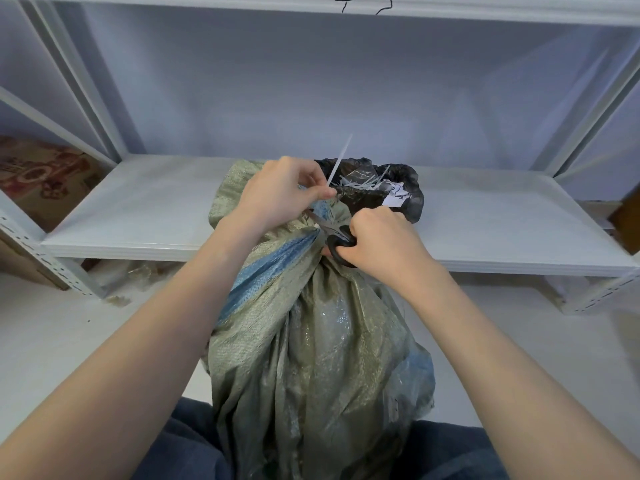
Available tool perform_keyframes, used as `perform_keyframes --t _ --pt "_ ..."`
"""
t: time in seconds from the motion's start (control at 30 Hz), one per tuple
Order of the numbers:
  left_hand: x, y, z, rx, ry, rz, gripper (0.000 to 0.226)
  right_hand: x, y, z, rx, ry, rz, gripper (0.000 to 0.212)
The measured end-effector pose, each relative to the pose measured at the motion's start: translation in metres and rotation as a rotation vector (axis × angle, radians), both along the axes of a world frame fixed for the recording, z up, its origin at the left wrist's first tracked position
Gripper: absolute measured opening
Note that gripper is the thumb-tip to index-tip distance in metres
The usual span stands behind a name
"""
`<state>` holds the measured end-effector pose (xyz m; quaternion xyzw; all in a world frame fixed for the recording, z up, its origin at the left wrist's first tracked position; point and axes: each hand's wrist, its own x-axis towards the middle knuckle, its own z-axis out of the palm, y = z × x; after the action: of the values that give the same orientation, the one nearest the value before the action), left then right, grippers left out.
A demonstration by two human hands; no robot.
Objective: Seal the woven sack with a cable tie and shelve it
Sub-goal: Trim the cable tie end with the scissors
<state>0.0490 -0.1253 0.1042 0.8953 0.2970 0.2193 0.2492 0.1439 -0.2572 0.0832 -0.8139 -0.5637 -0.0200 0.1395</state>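
Note:
A grey-green woven sack with a blue stripe stands on the floor between my knees, its neck bunched tight. A white cable tie sticks up from the neck, its tail pinched by my left hand. My right hand is shut on black-handled scissors, whose blades lie at the gathered neck beside the tie. How the tie wraps the neck is hidden by my hands.
A white metal shelf runs across right behind the sack. On it stands a black-lined bin with several cut tie pieces and paper scraps. A patterned cardboard box sits at the left; shelf uprights flank both sides.

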Motion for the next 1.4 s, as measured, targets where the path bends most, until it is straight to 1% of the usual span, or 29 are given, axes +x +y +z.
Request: perform_keyframes --t 0.13,0.2,0.3,0.37,0.4,0.47,0.53,0.6,0.73,0.83,0.93,1.03,1.13,1.2,1.3,1.4 --pt "-0.003 -0.002 0.006 -0.017 -0.108 0.040 0.017 0.008 -0.007 -0.001 -0.046 0.035 -0.091 0.053" --pt "-0.004 -0.005 0.009 -0.026 -0.167 0.045 0.015 0.015 -0.011 -0.003 -0.081 0.102 -0.136 0.051" --pt "-0.002 -0.011 0.012 -0.042 -0.225 0.050 0.013 0.027 -0.017 -0.005 -0.107 0.225 -0.161 0.042" --pt "0.000 -0.016 0.013 -0.080 -0.251 0.045 0.014 0.034 -0.021 -0.007 -0.115 0.326 -0.194 0.054" --pt "0.002 -0.019 0.013 -0.103 -0.260 0.031 0.014 0.038 -0.023 -0.007 -0.106 0.370 -0.212 0.056" --pt "0.008 -0.027 0.010 -0.135 -0.261 -0.010 0.014 0.045 -0.029 -0.007 -0.071 0.405 -0.236 0.050" --pt "0.018 -0.036 0.005 -0.140 -0.251 -0.053 0.013 0.056 -0.033 -0.008 -0.017 0.407 -0.273 0.037" --pt "0.032 -0.044 0.000 -0.136 -0.243 -0.083 0.013 0.068 -0.039 -0.009 0.036 0.365 -0.339 0.027" --pt "0.066 -0.053 -0.011 -0.184 -0.241 -0.094 0.009 0.096 -0.051 -0.013 0.140 0.254 -0.477 0.018" --pt "0.092 -0.055 -0.022 -0.165 -0.188 -0.108 0.010 0.122 -0.054 -0.018 0.250 0.272 -0.584 0.022" --pt "0.119 -0.052 -0.036 -0.084 -0.092 -0.139 0.012 0.147 -0.051 -0.033 0.276 0.279 -0.657 0.025" --pt "0.144 -0.048 -0.050 -0.019 0.040 -0.158 0.017 0.168 -0.048 -0.053 0.252 0.246 -0.710 0.022" --pt "0.167 -0.044 -0.068 0.052 0.192 -0.168 0.017 0.189 -0.043 -0.075 0.244 0.267 -0.753 0.021" --pt "0.181 -0.042 -0.081 0.084 0.262 -0.169 0.018 0.201 -0.037 -0.095 0.213 0.287 -0.763 0.019" --pt "0.196 -0.037 -0.099 0.092 0.315 -0.167 0.020 0.214 -0.027 -0.127 0.141 0.325 -0.767 0.021" --pt "0.204 -0.029 -0.117 0.075 0.325 -0.156 0.017 0.227 -0.015 -0.153 0.088 0.359 -0.789 0.019"
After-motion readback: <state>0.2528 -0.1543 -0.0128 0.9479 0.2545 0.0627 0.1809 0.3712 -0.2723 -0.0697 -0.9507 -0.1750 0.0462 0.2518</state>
